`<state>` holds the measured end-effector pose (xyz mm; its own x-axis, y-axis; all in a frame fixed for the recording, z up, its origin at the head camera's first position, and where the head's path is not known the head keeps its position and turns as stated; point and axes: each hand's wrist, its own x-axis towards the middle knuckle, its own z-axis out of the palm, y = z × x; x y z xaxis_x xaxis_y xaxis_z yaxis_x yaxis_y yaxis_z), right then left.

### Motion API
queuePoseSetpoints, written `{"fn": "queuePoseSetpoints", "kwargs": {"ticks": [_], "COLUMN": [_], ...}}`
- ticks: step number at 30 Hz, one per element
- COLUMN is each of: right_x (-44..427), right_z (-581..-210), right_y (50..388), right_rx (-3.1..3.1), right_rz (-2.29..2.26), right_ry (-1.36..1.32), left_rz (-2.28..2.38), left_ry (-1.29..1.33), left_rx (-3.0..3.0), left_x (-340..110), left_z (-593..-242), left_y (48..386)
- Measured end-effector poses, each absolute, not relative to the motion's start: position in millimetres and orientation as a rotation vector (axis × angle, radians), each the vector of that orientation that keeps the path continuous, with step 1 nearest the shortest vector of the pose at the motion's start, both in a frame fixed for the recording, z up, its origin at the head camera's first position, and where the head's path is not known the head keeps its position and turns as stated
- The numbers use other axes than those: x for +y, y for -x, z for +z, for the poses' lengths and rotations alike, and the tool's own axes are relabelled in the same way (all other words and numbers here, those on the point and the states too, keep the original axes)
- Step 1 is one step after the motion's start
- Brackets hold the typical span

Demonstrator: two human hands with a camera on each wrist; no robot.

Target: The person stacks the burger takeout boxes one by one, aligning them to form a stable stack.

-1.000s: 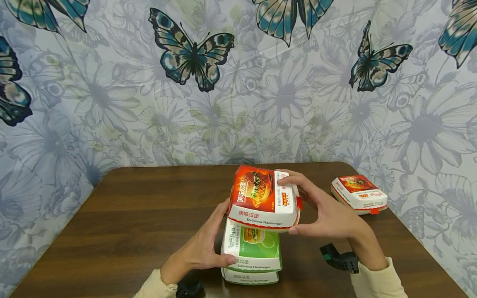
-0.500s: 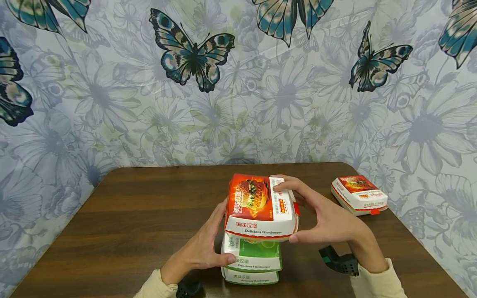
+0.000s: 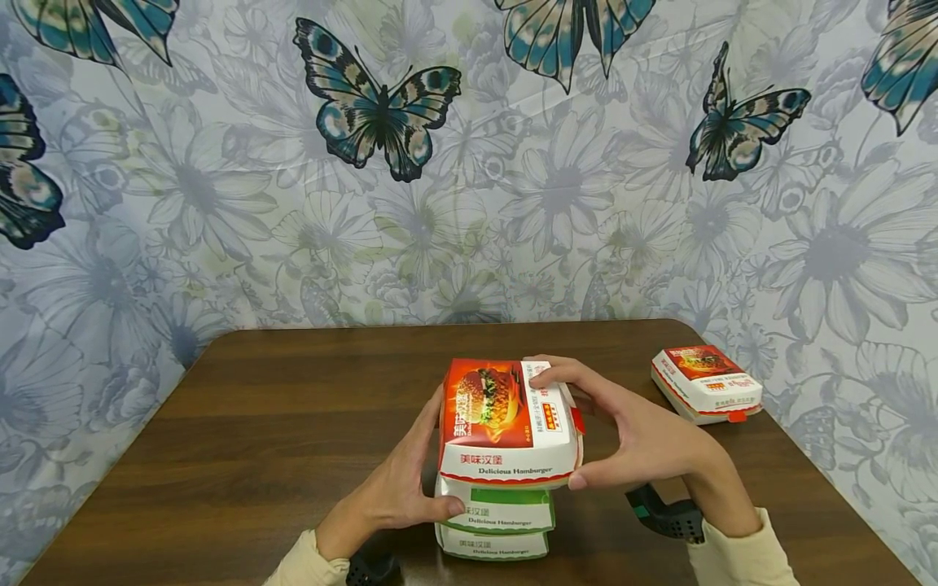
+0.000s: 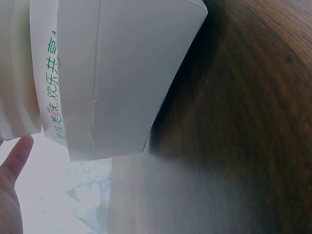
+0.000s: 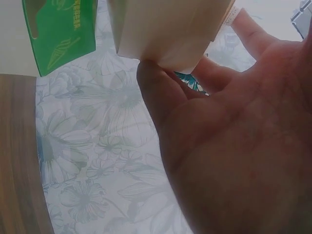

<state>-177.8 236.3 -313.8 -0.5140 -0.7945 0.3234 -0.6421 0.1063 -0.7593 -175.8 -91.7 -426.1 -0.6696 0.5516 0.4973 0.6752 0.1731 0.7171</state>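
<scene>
A red-and-white hamburger box (image 3: 506,423) is in my right hand (image 3: 645,439), thumb at its front right corner and fingers over its top and far side. In the right wrist view a gap shows between this box (image 5: 161,29) and a green box (image 5: 68,29). Below it, in the head view, two green-and-white hamburger boxes stand stacked, the upper one (image 3: 509,511) over the lower one (image 3: 506,545). My left hand (image 3: 403,480) holds the upper green box from the left, thumb on its front; its other fingers are partly hidden behind the boxes.
Another red hamburger box (image 3: 707,382) lies at the table's right edge. The brown wooden table (image 3: 256,439) ends at a cloth (image 3: 469,244) printed with butterflies and flowers. A black strap with a camera (image 3: 667,513) sits at the right wrist.
My right hand has lowered the red hamburger box toward the green stack and slightly left, and the box now tilts less. My left hand and the green boxes have stayed in place.
</scene>
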Motion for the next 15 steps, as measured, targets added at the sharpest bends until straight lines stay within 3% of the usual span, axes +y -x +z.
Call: {"fn": "queuePoseSetpoints", "kwargs": {"ticks": [15], "right_x": [231.9], "right_z": [-316.9], "right_y": [176.9], "right_rx": [2.214], "right_rz": [-1.334], "right_ry": [1.455], "left_rz": [-1.632], "left_ry": [1.290], "left_rx": [-2.228], "left_x": [-92.7], "left_z": [-427.7], "left_y": [177.9]}}
